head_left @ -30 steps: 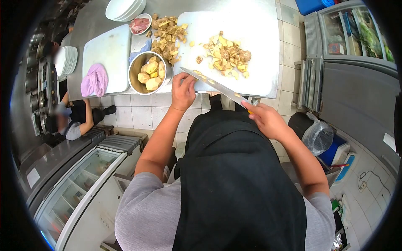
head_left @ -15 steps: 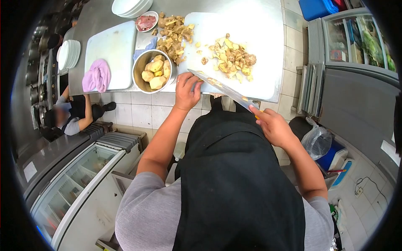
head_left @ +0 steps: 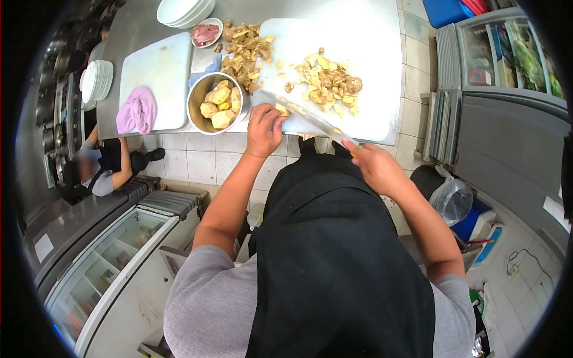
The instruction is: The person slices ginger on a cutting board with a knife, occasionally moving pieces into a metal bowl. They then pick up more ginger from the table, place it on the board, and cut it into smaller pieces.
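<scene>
Right grip [head_left: 377,167] clasping knife [head_left: 322,126], left grip [head_left: 264,130] pinching pale piece [head_left: 282,110]; peelings [head_left: 328,82] litter board [head_left: 376,59], steel pot [head_left: 194,108] beside.

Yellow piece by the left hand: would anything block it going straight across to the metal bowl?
Yes, the left hand itself: its fingers are between the yellow piece and the metal bowl. Nothing else visible stands there.

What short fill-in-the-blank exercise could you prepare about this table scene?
The knife is held in the person's ____ hand.
The metal bowl stands ____ the two cutting boards.
The purple cloth rests on the ____ board.
The colour of the apron is ____.

Missing words: right; between; left; black.
</scene>
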Action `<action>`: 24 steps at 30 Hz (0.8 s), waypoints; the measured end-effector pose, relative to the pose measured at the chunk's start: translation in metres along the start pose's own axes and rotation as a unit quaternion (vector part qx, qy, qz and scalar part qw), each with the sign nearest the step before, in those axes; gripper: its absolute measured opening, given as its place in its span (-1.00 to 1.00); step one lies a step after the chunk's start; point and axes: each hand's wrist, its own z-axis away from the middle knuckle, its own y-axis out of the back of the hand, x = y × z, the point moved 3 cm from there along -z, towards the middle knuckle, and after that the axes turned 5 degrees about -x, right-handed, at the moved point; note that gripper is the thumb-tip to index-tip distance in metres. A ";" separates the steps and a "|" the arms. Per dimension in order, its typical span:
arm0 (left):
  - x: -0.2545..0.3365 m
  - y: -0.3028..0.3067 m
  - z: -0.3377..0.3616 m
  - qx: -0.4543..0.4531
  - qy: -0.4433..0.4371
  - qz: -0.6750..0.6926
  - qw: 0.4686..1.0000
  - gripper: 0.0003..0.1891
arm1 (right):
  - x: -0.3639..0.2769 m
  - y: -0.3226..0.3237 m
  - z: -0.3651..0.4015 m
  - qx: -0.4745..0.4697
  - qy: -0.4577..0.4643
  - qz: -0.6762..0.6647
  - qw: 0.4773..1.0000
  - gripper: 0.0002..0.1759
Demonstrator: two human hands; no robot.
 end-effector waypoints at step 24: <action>-0.002 0.003 0.007 0.008 -0.007 -0.037 0.999 -0.60 | -0.008 0.006 0.034 -0.050 -0.023 -0.055 0.997 -0.29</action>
